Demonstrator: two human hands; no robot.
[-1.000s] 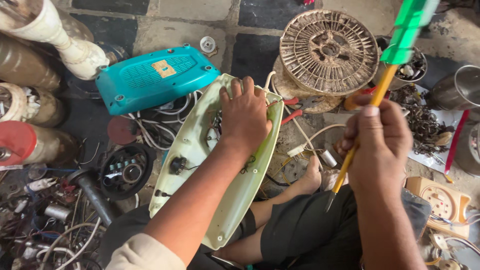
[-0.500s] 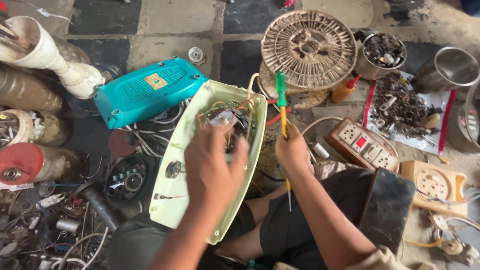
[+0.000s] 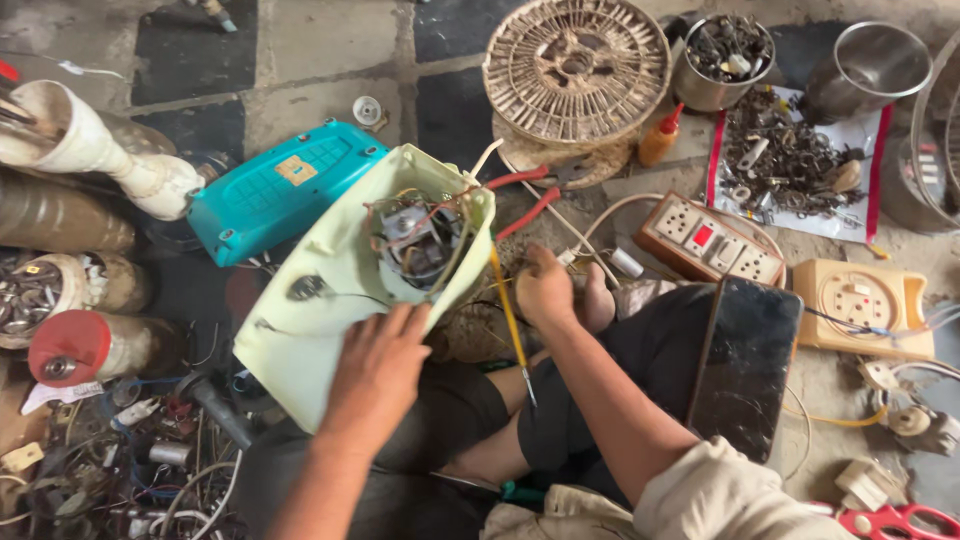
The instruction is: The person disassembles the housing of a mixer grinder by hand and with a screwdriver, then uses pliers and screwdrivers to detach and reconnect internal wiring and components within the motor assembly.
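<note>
A pale green plastic appliance casing (image 3: 320, 330) stands tilted on my lap, its open side facing up, with wires and a small grey part (image 3: 415, 240) inside. My left hand (image 3: 375, 365) lies on its lower near edge, fingers spread against the plastic. My right hand (image 3: 545, 290), just right of the casing, grips a screwdriver with a yellow shaft (image 3: 510, 315); the metal tip points down toward my leg. The casing hides the upper end of the tool. A teal cover (image 3: 285, 190) lies on the floor behind the casing.
Red-handled pliers (image 3: 525, 195), a round woven disc (image 3: 575, 60), a metal bowl of scrap (image 3: 725, 60) and a brown socket board (image 3: 705, 240) lie ahead. A black phone (image 3: 745, 365) rests on my right knee. Cans and tangled wires (image 3: 130, 450) crowd the left.
The casing has tipped up, showing its wired inside. My left hand slid down to its lower edge. My right hand brought the screwdriver down beside the casing.
</note>
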